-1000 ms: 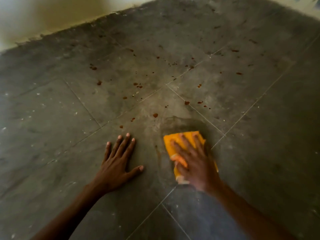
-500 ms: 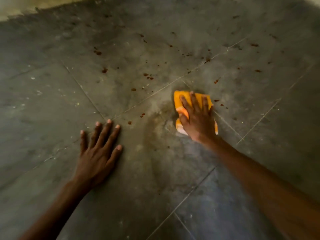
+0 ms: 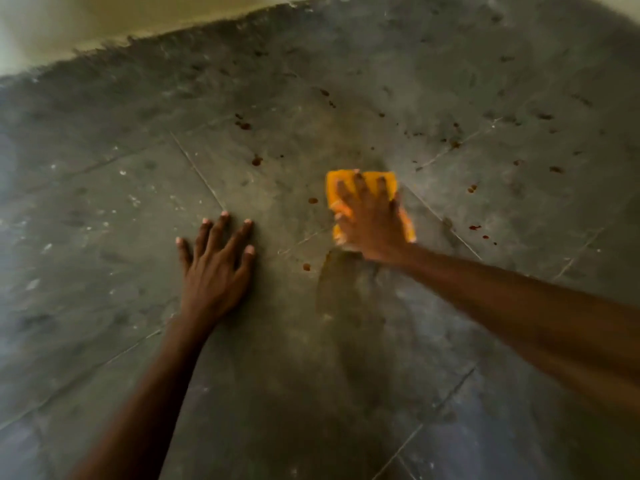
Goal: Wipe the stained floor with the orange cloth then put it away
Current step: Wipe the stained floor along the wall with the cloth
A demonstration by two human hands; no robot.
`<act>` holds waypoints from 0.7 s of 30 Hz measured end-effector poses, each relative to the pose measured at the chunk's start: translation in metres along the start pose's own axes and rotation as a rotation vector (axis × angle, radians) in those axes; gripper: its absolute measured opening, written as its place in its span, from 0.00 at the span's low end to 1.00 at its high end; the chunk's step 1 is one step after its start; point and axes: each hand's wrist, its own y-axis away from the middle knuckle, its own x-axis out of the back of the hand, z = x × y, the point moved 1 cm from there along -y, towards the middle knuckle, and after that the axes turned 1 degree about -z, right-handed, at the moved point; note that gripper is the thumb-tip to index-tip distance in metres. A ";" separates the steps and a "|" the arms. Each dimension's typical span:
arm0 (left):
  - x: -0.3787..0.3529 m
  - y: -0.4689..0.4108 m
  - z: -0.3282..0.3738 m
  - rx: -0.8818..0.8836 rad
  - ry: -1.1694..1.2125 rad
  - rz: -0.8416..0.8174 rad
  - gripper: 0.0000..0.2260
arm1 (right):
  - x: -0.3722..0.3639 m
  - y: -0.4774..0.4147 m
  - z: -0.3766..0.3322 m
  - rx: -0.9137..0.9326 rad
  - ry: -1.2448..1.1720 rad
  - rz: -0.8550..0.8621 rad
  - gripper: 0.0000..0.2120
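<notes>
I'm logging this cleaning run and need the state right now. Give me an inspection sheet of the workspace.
Surface: grey tiled floor, dusty, with a darker smeared patch below the cloth.
Job's things: orange cloth flat on the floor; red-brown spots remain around and beyond it.
Clutter: pale specks only.
Hands: right hand pressing the cloth; left hand flat on the floor, apart from it.
Cables: nothing seen.
Surroundings: pale wall at top left.

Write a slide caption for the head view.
Right hand presses orange cloth on stained floor; left hand braces flat.
</notes>
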 end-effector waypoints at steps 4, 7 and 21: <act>0.000 -0.030 -0.007 0.000 -0.042 0.049 0.23 | -0.050 0.067 -0.086 -0.037 0.402 0.136 0.32; -0.004 -0.027 -0.011 -0.031 -0.112 -0.001 0.24 | -0.039 0.114 -0.054 0.247 0.524 0.016 0.35; 0.005 -0.039 -0.014 -0.056 -0.107 -0.244 0.29 | -0.052 0.115 -0.067 -0.077 0.434 0.142 0.34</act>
